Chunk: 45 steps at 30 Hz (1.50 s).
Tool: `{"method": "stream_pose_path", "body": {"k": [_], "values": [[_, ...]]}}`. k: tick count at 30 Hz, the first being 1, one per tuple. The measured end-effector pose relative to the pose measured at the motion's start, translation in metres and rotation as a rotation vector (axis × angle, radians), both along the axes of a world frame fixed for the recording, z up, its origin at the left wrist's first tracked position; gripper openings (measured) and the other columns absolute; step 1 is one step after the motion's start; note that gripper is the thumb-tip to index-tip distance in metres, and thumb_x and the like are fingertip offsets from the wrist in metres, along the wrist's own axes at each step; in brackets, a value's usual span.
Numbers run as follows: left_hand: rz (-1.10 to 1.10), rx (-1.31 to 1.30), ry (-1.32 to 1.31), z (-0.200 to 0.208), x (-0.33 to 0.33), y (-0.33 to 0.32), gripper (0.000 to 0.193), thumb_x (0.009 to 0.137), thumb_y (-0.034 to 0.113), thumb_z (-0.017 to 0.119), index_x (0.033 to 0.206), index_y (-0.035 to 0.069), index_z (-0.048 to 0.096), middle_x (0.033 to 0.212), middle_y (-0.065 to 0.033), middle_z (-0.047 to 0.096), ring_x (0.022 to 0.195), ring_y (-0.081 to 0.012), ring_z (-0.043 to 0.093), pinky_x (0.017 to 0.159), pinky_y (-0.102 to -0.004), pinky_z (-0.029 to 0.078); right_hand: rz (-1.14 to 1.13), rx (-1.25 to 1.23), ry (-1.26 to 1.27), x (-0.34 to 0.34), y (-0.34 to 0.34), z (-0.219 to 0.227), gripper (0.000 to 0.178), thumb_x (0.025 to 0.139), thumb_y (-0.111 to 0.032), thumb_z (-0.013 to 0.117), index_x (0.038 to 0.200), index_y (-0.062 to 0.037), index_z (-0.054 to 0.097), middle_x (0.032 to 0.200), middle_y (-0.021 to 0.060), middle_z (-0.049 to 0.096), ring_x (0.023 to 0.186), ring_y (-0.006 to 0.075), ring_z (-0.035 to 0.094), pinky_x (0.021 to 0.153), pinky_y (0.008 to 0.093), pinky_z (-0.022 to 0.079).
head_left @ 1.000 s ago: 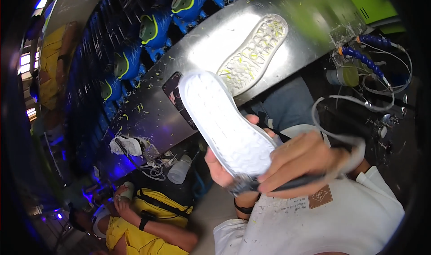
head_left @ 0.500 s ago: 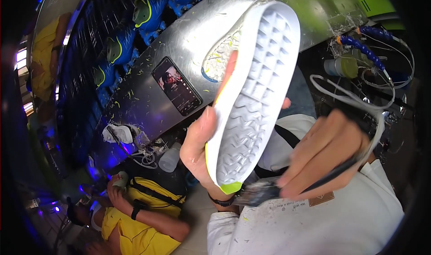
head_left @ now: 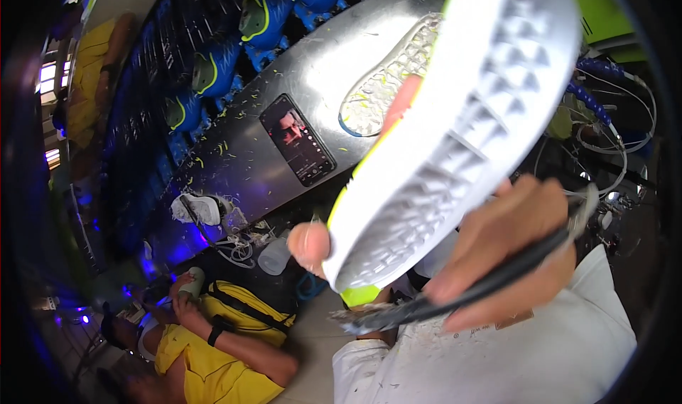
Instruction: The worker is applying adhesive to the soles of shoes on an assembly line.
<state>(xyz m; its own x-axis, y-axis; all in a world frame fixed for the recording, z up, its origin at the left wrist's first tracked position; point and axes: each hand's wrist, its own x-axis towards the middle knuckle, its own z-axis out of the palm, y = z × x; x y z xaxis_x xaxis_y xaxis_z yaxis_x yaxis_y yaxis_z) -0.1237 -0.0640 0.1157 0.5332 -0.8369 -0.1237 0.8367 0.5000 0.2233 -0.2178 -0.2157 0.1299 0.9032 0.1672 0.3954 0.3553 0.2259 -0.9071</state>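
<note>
A white shoe sole (head_left: 426, 184) with a lime-green edge and heel tab is held up in my left hand (head_left: 310, 245). Its waffled side faces me, the thumb is at the heel end, and a finger shows along the far edge. My right hand (head_left: 508, 244) is closed around a slim black-handled tool (head_left: 483, 282) with a pale cord or tube at its back end. The tool's grey tip lies just below the lime heel tab. Motion blurs it, so I cannot tell whether it touches or what kind of tip it is.
On the metal table (head_left: 234, 169) lie a phone (head_left: 297, 139), an off-white sole-shaped piece (head_left: 391, 77) and lime scraps. Blue shoes (head_left: 213, 70) line a rack at the far left. Blue hoses (head_left: 593, 98) run at right. A person in yellow (head_left: 220, 361) sits at lower left.
The sole has moved closer and up to the right, tilting further. The tool has shifted slightly left and down beneath the heel. The view has moved, so the table things appear further right.
</note>
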Motion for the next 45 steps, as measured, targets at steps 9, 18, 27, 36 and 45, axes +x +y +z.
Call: {"method": "stream_pose_path", "body": {"k": [9, 18, 27, 36, 45], "values": [[0.06, -0.073, -0.016, -0.019, 0.011, 0.007, 0.096, 0.082, 0.058, 0.059, 0.154, 0.009, 0.019, 0.15, -0.0306, 0.029, 0.123, -0.0545, 0.042, 0.087, -0.0515, 0.048, 0.218, 0.01, 0.149, 0.018, 0.002, 0.019, 0.025, 0.073, 0.003, 0.081, 0.095, 0.0044, 0.072, 0.088, 0.0176, 0.071, 0.069, 0.0173, 0.069, 0.054, 0.0234, 0.052], [0.436, 0.091, 0.044, 0.004, 0.007, 0.021, 0.082, 0.087, 0.048, 0.045, 0.15, -0.001, 0.027, 0.139, -0.0297, 0.047, 0.103, -0.044, 0.06, 0.087, -0.0469, 0.052, -0.257, -0.097, -0.007, 0.054, 0.028, 0.01, 0.012, 0.075, -0.003, 0.078, 0.084, 0.0, 0.071, 0.083, 0.0065, 0.072, 0.068, 0.0103, 0.066, 0.064, 0.0231, 0.052], [0.448, 0.09, -0.246, 0.025, 0.031, 0.036, 0.081, 0.084, 0.045, 0.049, 0.148, -0.001, 0.031, 0.135, -0.0296, 0.05, 0.108, -0.0454, 0.059, 0.082, -0.0506, 0.054, -0.416, -0.144, -0.289, 0.043, 0.043, 0.032, 0.015, 0.077, -0.002, 0.077, 0.091, 0.0024, 0.072, 0.093, 0.0168, 0.072, 0.075, 0.024, 0.07, 0.067, 0.0311, 0.056], [0.869, 0.357, -0.547, 0.181, 0.204, 0.031, 0.059, 0.103, 0.035, 0.034, 0.145, -0.005, 0.025, 0.143, -0.0318, 0.036, 0.13, -0.0481, 0.041, 0.111, -0.0535, 0.034, -0.325, 0.318, 0.339, 0.007, -0.025, -0.033, 0.022, 0.069, 0.007, 0.077, 0.09, 0.0056, 0.072, 0.079, 0.0142, 0.069, 0.061, 0.014, 0.062, 0.055, 0.0225, 0.046], [0.857, 1.235, -0.626, -0.079, 0.093, 0.125, 0.031, 0.103, 0.028, 0.049, 0.096, 0.001, 0.061, 0.075, -0.0046, 0.063, 0.064, -0.0077, 0.057, 0.058, -0.0208, 0.043, -0.61, 0.45, 0.886, -0.009, -0.04, -0.088, 0.021, 0.074, 0.001, 0.073, 0.094, 0.0023, 0.068, 0.068, 0.0044, 0.062, 0.052, 0.0082, 0.051, 0.047, 0.021, 0.037]]}}
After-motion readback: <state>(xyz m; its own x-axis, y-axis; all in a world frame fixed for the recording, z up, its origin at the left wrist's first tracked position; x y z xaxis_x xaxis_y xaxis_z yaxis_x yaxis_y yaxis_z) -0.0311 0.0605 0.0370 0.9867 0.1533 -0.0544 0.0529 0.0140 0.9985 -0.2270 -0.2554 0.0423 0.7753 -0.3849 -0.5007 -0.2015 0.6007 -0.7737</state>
